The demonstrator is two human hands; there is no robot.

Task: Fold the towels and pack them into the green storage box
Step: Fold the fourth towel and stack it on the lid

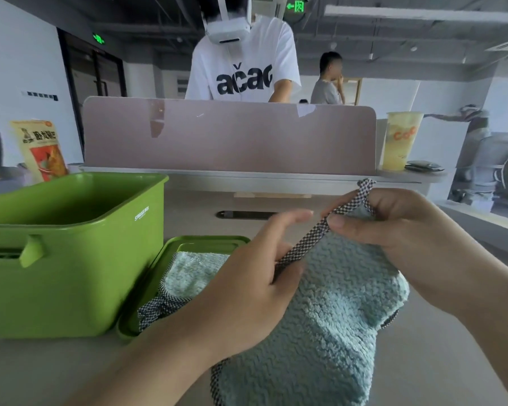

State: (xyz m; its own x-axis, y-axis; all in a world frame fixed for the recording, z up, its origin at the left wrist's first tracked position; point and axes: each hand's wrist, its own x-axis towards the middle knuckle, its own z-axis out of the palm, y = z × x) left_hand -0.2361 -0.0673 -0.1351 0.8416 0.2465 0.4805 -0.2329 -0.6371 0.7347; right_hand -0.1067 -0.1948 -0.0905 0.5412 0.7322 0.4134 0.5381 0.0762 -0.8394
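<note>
- Far left is the open-topped green plastic storage box (71,259). I can't see any towels inside it from this angle, so I'd guess the packing hasn't really started.
- Just right of the box, a flat green lid (206,241) lies on the tabletop (437,361) with a second pale blue towel (194,276) loosely on top of it.
- Next along to the right, the left hand (247,288) is the one nearer the box. Its thumb pinches the black-and-white checked trim (305,244) at the lower end, and the index finger is stretched out straight.
- The pale blue fluffy towel (320,332) hangs from that trim, lifted up top, with the bottom part drooping toward the tabletop. The trim edge is its long line, slanting up and away from the box.
- Furthest from the box, the right hand (408,230) grips the upper corner of the trim, thumb pressed on it and fingers curled round.
- So the box is off to the left of both hands. My guess is it still needs folding, then a leftward carry.
</note>
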